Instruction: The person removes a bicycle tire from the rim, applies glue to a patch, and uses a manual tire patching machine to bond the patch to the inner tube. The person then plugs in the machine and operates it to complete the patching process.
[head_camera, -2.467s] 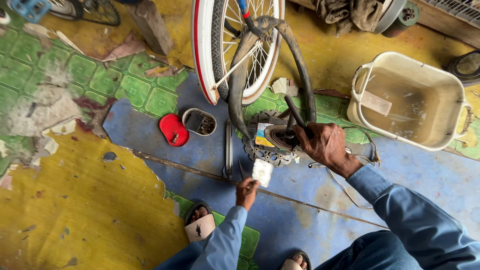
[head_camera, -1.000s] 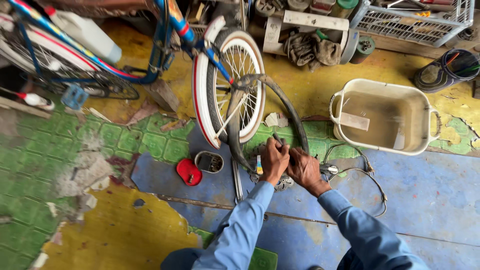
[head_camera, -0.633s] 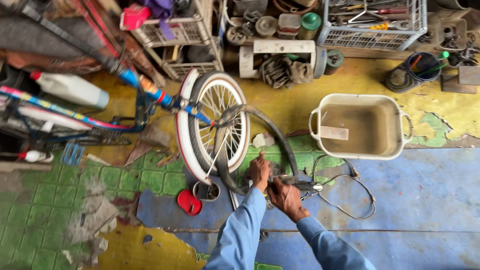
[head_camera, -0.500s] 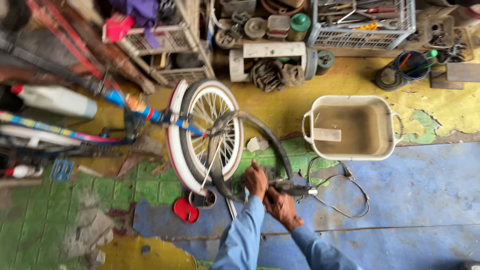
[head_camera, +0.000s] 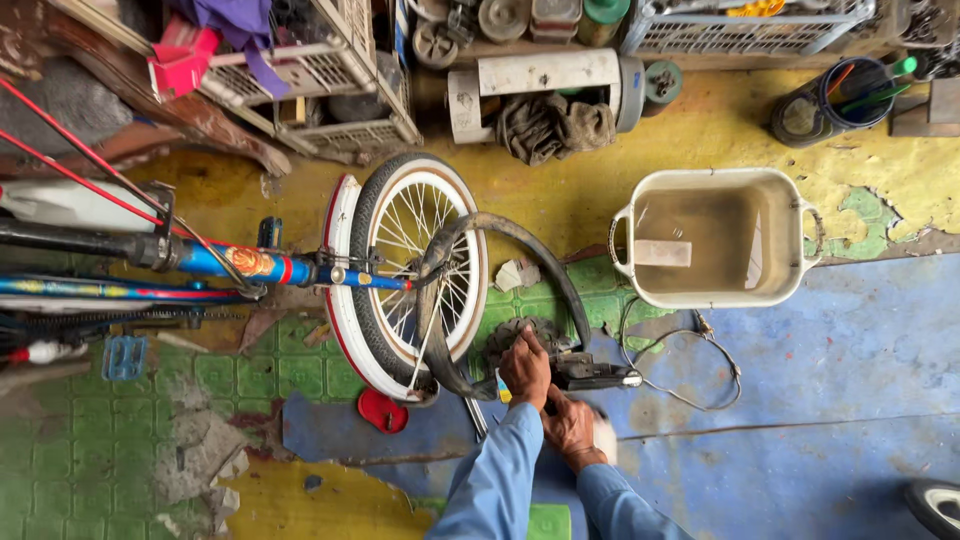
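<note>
Far out to the left of my fingers a blue bicycle frame (head_camera: 215, 262) lies across the floor (head_camera: 840, 350), with a blue pedal (head_camera: 124, 357) below it on the green tiles. Nearer my fingers, still to their left, the white-rimmed wheel (head_camera: 405, 275) stands on its edge, and a red lid (head_camera: 382, 411) lies on the floor just below the wheel.

A black inner tube (head_camera: 520, 250) loops from the wheel up and over, coming down right at my fingers. My left hand (head_camera: 526, 368) presses down on the tube where it rests on a small block, fingers (head_camera: 520, 350) curled together over the rubber; I cannot tell whether they pinch it or only hold it flat. Just below it, touching it, my right hand (head_camera: 574, 428) is closed around something pale at its right side; that thing is blurred and I cannot make out what it is. Both sleeves are light blue.

Just right of my left fingers a dark flat tool (head_camera: 598, 376) pokes out sideways, lying on the floor. A thin wire (head_camera: 700, 350) curls on the floor beyond it. Above and to the right of my fingers sits a cream tub (head_camera: 712, 298) of murky water with a pale strip floating in it. Far above my fingers, wire baskets (head_camera: 330, 95) and a dirty rag (head_camera: 555, 125) line the wall, and a dark cup (head_camera: 850, 95) with pens stands at the far right
</note>
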